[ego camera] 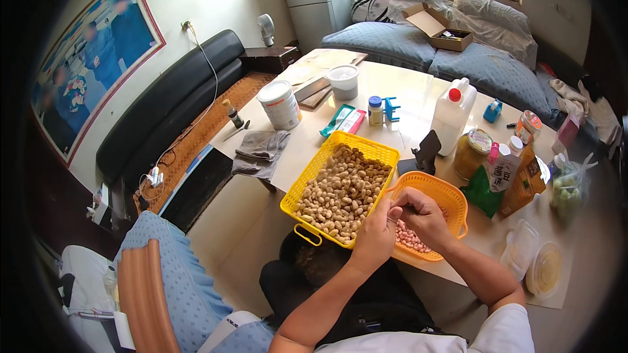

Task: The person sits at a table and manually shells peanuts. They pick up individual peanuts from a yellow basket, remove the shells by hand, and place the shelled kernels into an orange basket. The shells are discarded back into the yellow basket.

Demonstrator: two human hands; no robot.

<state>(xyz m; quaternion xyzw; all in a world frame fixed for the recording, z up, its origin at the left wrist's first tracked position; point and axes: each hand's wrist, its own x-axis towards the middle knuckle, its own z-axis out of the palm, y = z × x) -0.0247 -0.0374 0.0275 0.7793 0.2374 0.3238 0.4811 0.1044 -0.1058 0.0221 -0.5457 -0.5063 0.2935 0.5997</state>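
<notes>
My left hand (377,235) and my right hand (426,218) meet at their curled fingertips, above the near left part of an orange plastic basket (458,199). Whatever may be pinched between them is hidden by the fingers. Pink shelled peanut kernels (411,238) lie in that basket, partly covered by my hands. Just left of it, a yellow plastic basket (291,195) holds a heap of unshelled peanuts (338,189). The yellow basket is tilted in my view and reaches over the table's near edge, close to my left hand.
A dark bin-like container (314,260) with brownish bits sits below the yellow basket. Around the baskets on the table (417,76) stand a black phone stand (426,153), a red-capped plastic jug (454,113), a glass jar (472,153), food pouches (495,181) and clear plastic containers (543,269).
</notes>
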